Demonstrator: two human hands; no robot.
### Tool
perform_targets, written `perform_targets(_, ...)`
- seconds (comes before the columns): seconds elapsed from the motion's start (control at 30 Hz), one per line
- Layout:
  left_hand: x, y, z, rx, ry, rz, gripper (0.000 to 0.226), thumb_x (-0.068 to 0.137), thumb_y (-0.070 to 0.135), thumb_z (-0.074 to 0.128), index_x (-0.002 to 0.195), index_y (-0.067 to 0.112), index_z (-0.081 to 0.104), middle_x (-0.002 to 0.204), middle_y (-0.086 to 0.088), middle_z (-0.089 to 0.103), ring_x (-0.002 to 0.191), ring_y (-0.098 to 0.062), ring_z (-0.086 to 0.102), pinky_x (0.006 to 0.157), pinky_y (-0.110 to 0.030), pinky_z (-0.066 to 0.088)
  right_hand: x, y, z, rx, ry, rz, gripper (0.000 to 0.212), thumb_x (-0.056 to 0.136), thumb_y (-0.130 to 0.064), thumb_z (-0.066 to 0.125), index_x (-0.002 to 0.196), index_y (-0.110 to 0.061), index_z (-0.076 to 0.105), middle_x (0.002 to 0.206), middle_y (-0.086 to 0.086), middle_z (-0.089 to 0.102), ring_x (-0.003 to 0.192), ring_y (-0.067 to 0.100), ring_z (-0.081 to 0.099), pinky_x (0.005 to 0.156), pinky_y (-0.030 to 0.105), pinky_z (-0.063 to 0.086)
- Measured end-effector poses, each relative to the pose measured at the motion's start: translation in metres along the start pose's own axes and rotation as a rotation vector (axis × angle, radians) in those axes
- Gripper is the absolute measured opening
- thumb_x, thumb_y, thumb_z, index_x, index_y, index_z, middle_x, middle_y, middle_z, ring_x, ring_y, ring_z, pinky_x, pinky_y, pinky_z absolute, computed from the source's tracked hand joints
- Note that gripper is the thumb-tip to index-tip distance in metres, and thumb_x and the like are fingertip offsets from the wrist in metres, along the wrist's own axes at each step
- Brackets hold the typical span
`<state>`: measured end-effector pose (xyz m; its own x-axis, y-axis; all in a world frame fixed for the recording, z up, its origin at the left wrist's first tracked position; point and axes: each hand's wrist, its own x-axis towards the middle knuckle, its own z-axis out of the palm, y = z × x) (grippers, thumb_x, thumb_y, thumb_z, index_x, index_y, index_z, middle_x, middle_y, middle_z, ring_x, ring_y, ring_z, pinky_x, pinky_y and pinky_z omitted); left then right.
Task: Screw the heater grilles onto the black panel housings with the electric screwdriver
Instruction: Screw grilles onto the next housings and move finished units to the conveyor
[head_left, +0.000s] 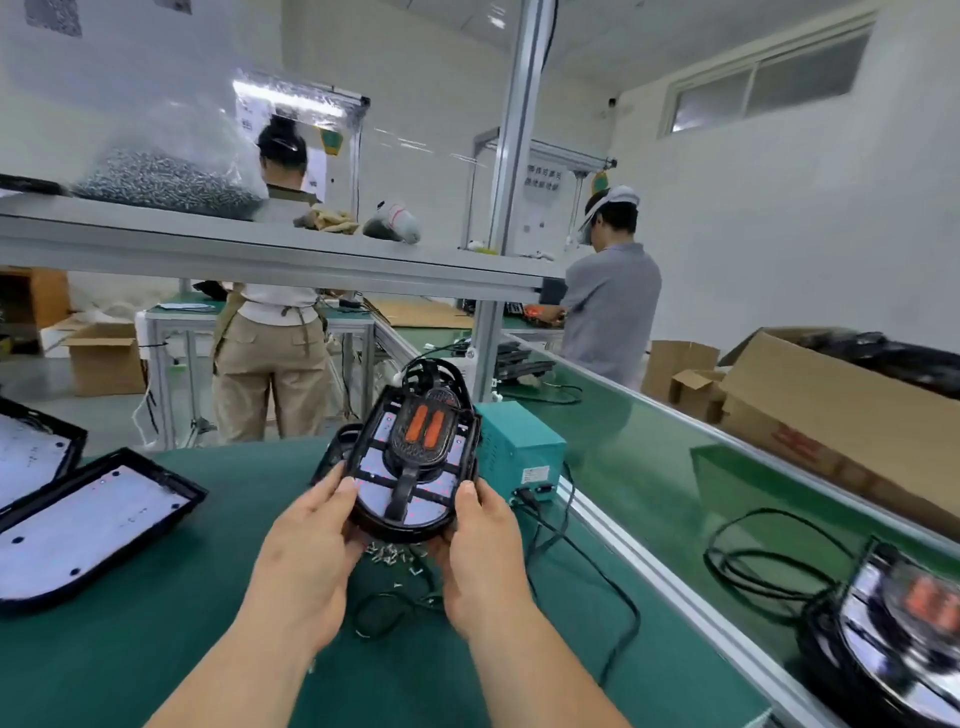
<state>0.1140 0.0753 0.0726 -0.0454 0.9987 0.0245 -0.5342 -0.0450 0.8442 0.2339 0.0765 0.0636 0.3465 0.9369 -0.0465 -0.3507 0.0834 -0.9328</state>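
Both are gripping the housing (400, 527), left hand (317, 525) at 9, right hand (483, 525) at 3, probably seating the grille (415, 457).

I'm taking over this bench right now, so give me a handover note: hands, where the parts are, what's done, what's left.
Left hand and right hand both grip one heater unit by its side edges, above the green bench.
Loose screws lie on the bench below it. Two panel housings lie at far left. A second unit sits on the belt at right, blurred.
Done: grille sits on the held housing; screwed or not, I cannot tell.
Left: the two housings. Electric screwdriver not in view.
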Motion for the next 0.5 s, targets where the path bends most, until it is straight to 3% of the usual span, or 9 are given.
perform_targets(0.2,-0.016,-0.044,0.065,-0.006,-0.13,-0.138,0.036,0.103,0.006,0.044,0.136,0.016,0.056,0.099,0.008,0.074,0.091,-0.009,0.067,0.075,-0.028,0.05,-0.007,-0.025,-0.083,-0.008,0.183,-0.051,0.03,0.107,-0.016,0.039,0.111,-0.016,0.068,0.106,0.003,0.076,0.096,0.02,0.07,0.082,0.035,0.058)
perform_targets(0.37,-0.036,-0.083,0.117,0.066,-0.306,-0.236,0.034,0.104,0.007,0.043,0.128,0.021,0.061,0.097,0.011,0.077,0.082,-0.002,0.072,0.063,-0.021,0.055,-0.023,-0.043,-0.151,-0.022,0.356,-0.119,0.03,0.106,-0.018,0.04,0.111,-0.019,0.069,0.107,-0.001,0.076,0.101,0.021,0.069,0.097,0.044,0.053)
perform_targets(0.5,-0.054,-0.11,0.159,0.073,-0.412,-0.295,0.034,0.103,0.006,0.044,0.129,0.022,0.06,0.099,0.012,0.077,0.09,-0.004,0.069,0.072,-0.024,0.05,-0.036,-0.059,-0.199,0.025,0.496,-0.145,0.035,0.107,-0.024,0.042,0.139,-0.016,0.053,0.132,0.004,0.064,0.121,0.025,0.061,0.105,0.049,0.048)
